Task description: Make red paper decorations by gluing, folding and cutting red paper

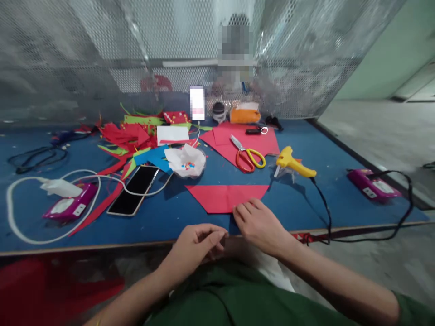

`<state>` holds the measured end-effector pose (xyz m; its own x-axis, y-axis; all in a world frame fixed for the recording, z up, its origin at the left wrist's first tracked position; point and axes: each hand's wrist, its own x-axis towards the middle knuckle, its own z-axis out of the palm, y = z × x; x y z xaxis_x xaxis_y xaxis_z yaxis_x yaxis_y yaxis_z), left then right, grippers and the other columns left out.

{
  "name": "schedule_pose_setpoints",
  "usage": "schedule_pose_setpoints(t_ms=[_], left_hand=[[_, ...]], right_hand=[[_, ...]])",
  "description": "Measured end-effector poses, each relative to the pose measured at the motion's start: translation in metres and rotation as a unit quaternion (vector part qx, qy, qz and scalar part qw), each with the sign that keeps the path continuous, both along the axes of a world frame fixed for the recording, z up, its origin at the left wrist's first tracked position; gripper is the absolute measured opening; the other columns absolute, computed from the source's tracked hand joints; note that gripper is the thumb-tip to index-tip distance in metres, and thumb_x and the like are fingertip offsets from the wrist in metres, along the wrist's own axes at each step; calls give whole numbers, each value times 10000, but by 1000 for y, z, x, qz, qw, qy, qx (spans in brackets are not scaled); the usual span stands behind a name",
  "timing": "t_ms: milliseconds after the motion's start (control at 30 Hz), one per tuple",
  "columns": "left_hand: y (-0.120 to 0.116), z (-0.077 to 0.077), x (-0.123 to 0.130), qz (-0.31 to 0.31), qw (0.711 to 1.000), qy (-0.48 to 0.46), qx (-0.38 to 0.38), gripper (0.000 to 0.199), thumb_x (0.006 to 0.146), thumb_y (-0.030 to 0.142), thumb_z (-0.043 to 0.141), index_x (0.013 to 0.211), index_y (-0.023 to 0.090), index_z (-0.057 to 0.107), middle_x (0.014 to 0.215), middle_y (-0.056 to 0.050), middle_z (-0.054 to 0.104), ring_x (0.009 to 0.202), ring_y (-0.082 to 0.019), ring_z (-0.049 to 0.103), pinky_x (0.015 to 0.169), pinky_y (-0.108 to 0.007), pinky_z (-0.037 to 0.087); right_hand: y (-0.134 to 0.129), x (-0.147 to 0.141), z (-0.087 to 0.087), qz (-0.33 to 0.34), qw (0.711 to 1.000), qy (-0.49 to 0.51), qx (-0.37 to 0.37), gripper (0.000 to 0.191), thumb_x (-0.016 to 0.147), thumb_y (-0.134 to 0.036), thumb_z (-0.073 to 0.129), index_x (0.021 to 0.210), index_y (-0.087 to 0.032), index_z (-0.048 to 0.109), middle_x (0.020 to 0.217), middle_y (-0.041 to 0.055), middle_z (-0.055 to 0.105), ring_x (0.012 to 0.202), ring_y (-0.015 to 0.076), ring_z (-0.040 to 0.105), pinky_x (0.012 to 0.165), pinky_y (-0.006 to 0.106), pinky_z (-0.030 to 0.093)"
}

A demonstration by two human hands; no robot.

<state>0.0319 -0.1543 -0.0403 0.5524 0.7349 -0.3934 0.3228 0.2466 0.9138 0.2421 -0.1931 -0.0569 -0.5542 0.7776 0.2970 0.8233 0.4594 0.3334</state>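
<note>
A folded sheet of red paper (217, 199) lies on the blue table in front of me, its long edge on the far side. My right hand (254, 222) is at the paper's near right edge, with fingers curled and fingertips pressed on it. Just off the table's front edge is my left hand (200, 242), its fingers bent in and the thumb against them. It is apart from the paper, and nothing shows between its fingers. Beyond the paper are scissors (248, 156) with one red and one yellow handle. A yellow glue gun (295, 162) rests to their right.
Left of the paper are a white paper-lined bowl (186, 160) with small colourful bits, a phone (134, 190) and a purple power strip (70, 201) with a white cable. Paper scraps (127, 138) pile behind. Another power strip (374, 184) is at right. A lit phone (197, 103) stands at the back.
</note>
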Motion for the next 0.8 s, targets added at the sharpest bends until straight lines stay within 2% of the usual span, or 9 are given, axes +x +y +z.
schedule_pose_setpoints(t_ms=[167,300,367,433,500,533,600,667,800], left_hand=[[18,14,31,155,944,-181,-230,357,804,459,769,976,146,754,1067,-129,764,871,-213,733,650,-268,584],[36,42,64,265,907,-273,-183,150,813,243,759,911,140,712,1001,-116,771,812,-197,729,664,-285,600],[46,57,77,294,890,-331,-105,194,801,211,765,975,149,708,1049,-101,770,843,-197,731,671,-280,602],[61,67,85,312,867,-388,-13,297,770,215,795,1051,173,709,1087,-71,767,890,-198,728,680,-276,604],[79,69,90,328,848,-415,37,359,729,204,816,1071,184,710,1096,-52,768,911,-199,726,674,-270,600],[89,66,91,324,847,-421,33,367,719,199,817,1070,183,712,1091,-50,770,912,-198,726,664,-264,592],[106,57,92,299,857,-420,10,352,716,200,812,1055,180,720,1071,-48,775,874,-187,727,644,-258,578],[119,43,92,303,863,-404,-3,320,708,188,811,1017,180,725,1049,-42,779,821,-163,719,616,-234,553],[126,20,91,313,880,-357,-8,298,666,210,844,941,173,736,1002,-48,781,783,-163,702,568,-222,516]], right_hand=[[9,-2,5,4,983,84,161,274,922,-58,469,1031,-74,720,910,112,737,828,216,646,873,393,446],[25,0,22,44,952,158,257,299,948,-66,468,1122,-130,703,1019,90,772,954,203,680,917,379,459],[38,1,31,27,917,304,257,257,941,-143,566,1165,-177,688,1098,90,759,1053,213,673,949,381,470],[55,1,38,-25,795,576,191,279,876,-294,703,1143,-214,683,1154,93,732,1123,233,649,975,394,484],[74,-1,43,-78,587,803,64,378,790,-470,763,1058,-215,686,1122,94,730,1087,246,661,922,396,520],[84,-3,44,-89,518,851,4,423,771,-549,750,1009,-205,688,1066,95,741,1021,247,684,856,386,542],[104,-7,43,-87,455,882,-88,483,715,-620,759,902,-179,703,928,97,762,853,238,714,721,355,555],[120,-11,38,-78,428,891,-131,494,633,-597,820,863,-171,716,848,81,766,739,207,704,640,312,536],[139,-12,22,-94,366,918,-123,452,494,-459,911,782,-183,699,721,9,738,603,129,615,554,242,456]])
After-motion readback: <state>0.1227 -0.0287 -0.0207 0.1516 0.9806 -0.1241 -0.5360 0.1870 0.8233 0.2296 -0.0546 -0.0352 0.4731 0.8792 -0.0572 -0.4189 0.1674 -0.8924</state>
